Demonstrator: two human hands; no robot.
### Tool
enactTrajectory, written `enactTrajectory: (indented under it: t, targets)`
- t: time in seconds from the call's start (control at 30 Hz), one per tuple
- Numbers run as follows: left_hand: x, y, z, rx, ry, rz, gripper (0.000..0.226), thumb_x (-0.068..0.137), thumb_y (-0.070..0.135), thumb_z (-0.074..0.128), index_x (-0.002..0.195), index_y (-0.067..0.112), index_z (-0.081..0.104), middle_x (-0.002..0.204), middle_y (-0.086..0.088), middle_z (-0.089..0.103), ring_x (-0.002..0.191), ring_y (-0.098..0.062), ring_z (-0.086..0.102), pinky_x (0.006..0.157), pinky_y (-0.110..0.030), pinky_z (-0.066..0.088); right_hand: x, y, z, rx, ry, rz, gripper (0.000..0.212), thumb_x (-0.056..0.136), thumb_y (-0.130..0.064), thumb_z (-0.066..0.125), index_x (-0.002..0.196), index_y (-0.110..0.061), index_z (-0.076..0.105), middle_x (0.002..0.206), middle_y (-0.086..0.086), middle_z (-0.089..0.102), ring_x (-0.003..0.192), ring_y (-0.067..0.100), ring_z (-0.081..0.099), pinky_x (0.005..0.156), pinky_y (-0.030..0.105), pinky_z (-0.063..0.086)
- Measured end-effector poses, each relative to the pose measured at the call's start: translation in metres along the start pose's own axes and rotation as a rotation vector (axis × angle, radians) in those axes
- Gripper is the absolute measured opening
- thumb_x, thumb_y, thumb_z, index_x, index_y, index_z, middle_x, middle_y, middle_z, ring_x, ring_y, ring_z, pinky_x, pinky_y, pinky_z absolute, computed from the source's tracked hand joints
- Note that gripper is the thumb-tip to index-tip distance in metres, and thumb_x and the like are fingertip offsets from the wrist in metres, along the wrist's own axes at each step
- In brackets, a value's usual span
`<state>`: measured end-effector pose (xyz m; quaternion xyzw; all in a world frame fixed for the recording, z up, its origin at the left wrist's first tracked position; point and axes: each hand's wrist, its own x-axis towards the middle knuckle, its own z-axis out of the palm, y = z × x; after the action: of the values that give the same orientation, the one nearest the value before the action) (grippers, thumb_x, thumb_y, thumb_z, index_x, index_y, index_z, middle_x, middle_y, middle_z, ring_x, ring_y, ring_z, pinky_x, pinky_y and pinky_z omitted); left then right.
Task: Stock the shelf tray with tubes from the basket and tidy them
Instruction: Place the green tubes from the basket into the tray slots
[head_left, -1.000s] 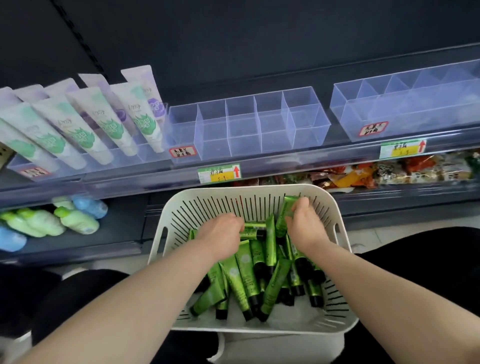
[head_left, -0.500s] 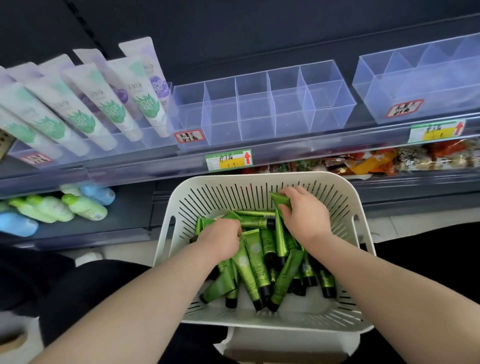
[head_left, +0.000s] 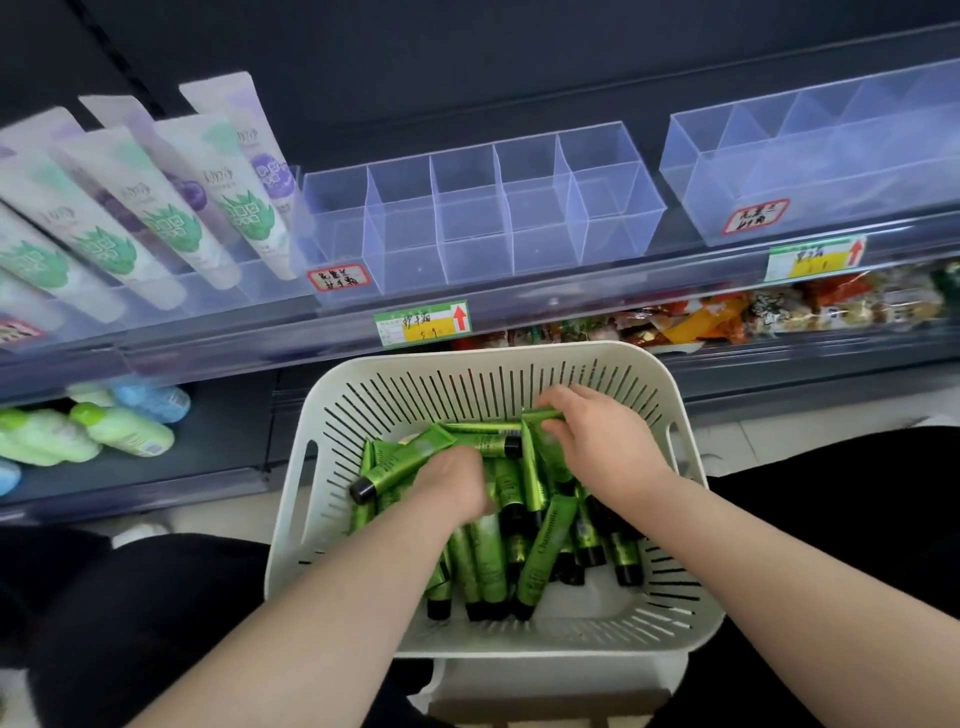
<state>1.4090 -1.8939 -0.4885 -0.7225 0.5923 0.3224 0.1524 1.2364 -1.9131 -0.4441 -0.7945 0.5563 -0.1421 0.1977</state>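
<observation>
Two bare arms reach forward from the bottom of the view, side by side, into a white basket (head_left: 306, 519) with slits in its walls. The basket holds a heap of green tubes (head_left: 540, 556) with black caps, lying all mixed up. The left hand (head_left: 457, 486) is palm down in the middle of the heap. Its fingers are curled tight round a slanted tube (head_left: 400, 462), and the black cap of that tube sticks out to the left. The right hand (head_left: 602, 441) is a bit farther in, near the back wall of the basket, palm down too. Its bent fingers pinch the flat end of a far tube (head_left: 537, 415). Past the basket, up on the shelf, sits the clear shelf tray (head_left: 467, 223), split into little boxes. To its left stand tall white tubes (head_left: 156, 208), leaning back. To its right is another clear tray (head_left: 805, 161).
</observation>
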Motion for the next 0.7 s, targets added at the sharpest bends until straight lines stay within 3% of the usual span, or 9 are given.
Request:
enactTrajectory:
  t: [0.1, 0.3, 0.47, 0.6, 0.7]
  targets:
    - [-0.013, -0.002, -0.007, -0.035, 0.066, 0.05, 0.035, 0.085, 0.029, 0.073, 0.117, 0.017, 0.065, 0.115, -0.003, 0.063, 0.104, -0.024, 0.06, 0.084, -0.031, 0.047, -0.003, -0.004, -0.007, 0.022, 0.028, 0.002, 0.022, 0.095, -0.023, 0.052, 0.116, -0.023, 0.058, 0.103, -0.007, 0.058, 0.084, 0.016, 0.058, 0.066, 0.031, 0.051]
    - [-0.063, -0.009, -0.056, -0.22, 0.335, 0.261, 0.021, 0.089, 0.025, 0.066, 0.109, 0.018, 0.068, 0.108, 0.002, 0.068, 0.1, -0.017, 0.063, 0.091, -0.03, 0.048, -0.003, -0.017, -0.041, 0.006, 0.132, -0.011, 0.021, 0.095, -0.026, 0.052, 0.115, -0.024, 0.058, 0.105, -0.005, 0.06, 0.086, 0.021, 0.061, 0.068, 0.039, 0.053]
    - [-0.094, 0.004, -0.115, -0.462, 0.674, 0.382, 0.013, 0.09, 0.018, 0.065, 0.101, 0.016, 0.071, 0.098, 0.003, 0.071, 0.092, -0.017, 0.062, 0.082, -0.026, 0.044, -0.003, -0.036, -0.088, -0.025, 0.29, -0.06, 0.021, 0.095, -0.025, 0.051, 0.115, -0.021, 0.056, 0.107, 0.0, 0.06, 0.09, 0.026, 0.061, 0.069, 0.041, 0.052]
    - [-0.109, 0.023, -0.155, -0.678, 0.842, 0.418, 0.015, 0.092, 0.018, 0.06, 0.083, 0.03, 0.061, 0.079, 0.014, 0.06, 0.082, -0.022, 0.064, 0.075, -0.047, 0.057, 0.001, -0.048, -0.132, -0.054, 0.411, -0.08, 0.021, 0.095, -0.023, 0.051, 0.114, -0.018, 0.057, 0.103, 0.002, 0.061, 0.096, 0.027, 0.057, 0.071, 0.041, 0.05]
    - [-0.116, 0.04, -0.18, -0.77, 0.955, 0.432, 0.019, 0.089, 0.022, 0.058, 0.077, 0.037, 0.058, 0.081, 0.012, 0.062, 0.082, -0.022, 0.066, 0.073, -0.049, 0.057, 0.007, -0.051, -0.163, -0.058, 0.49, -0.057, 0.019, 0.095, -0.023, 0.051, 0.112, -0.018, 0.058, 0.1, 0.003, 0.061, 0.097, 0.027, 0.054, 0.069, 0.04, 0.049]
